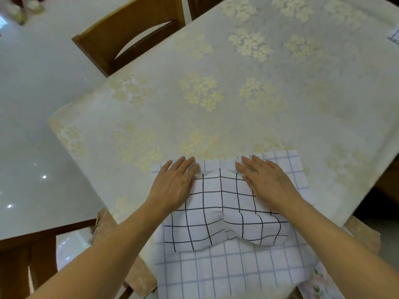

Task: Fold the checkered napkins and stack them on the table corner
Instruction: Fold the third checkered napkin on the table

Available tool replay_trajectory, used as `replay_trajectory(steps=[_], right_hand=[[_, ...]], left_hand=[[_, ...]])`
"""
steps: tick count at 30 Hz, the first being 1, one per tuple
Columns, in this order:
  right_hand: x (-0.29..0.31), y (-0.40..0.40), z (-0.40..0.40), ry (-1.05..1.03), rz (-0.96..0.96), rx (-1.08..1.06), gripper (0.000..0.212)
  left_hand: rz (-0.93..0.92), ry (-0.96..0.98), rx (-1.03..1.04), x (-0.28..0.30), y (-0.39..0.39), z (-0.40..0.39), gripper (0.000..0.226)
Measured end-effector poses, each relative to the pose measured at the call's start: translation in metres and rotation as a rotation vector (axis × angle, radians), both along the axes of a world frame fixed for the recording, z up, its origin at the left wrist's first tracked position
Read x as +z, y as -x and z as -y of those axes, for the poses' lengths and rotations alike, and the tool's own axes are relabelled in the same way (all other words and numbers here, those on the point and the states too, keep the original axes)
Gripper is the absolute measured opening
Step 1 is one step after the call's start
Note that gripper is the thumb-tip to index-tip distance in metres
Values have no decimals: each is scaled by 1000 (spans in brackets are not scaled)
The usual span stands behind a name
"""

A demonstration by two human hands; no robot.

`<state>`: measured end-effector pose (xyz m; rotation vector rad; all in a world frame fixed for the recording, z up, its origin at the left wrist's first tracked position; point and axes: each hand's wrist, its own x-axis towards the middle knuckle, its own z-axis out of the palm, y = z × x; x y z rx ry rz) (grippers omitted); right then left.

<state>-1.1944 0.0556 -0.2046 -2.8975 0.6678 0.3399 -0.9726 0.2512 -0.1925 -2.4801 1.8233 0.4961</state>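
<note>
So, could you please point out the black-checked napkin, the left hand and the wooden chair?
black-checked napkin [220,203], head view, middle of its top panel
left hand [174,180], head view, back
wooden chair [97,43], head view, backrest rail

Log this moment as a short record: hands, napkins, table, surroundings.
left hand: flat, palm down on the far left edge of the black-checked napkin
right hand: flat, palm down on its far right edge
black-checked napkin: folded, puffed and wrinkled in the middle, lying on the blue-checked napkin
blue-checked napkin: spread wider, hanging over the near table edge
tablecloth: pale, floral
chair: wooden, at the far left side
another checked cloth: only a corner visible, far right
</note>
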Motion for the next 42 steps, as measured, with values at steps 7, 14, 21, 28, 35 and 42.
replay_trajectory(steps=[7, 14, 21, 28, 35, 42], right_hand=[[-16, -27, 26, 30, -10, -20, 53], [-18, -30, 20, 8, 47, -149, 58], [3, 33, -44, -172, 267, -415, 58], [-31, 52, -56, -190, 122, -354, 69], [-40, 56, -36, -43, -12, -301, 76], [-39, 58, -15, 9, -34, -278, 75]], left_hand=[[-24, 63, -10, -23, -20, 17, 53], [-2, 136, 102, -22, -20, 14, 51], [-87, 228, 148, -2, 51, -49, 53], [-67, 73, 149, -38, 63, -68, 68], [26, 46, 33, -51, 36, -68, 74], [99, 35, -89, -55, -1, -55, 76]])
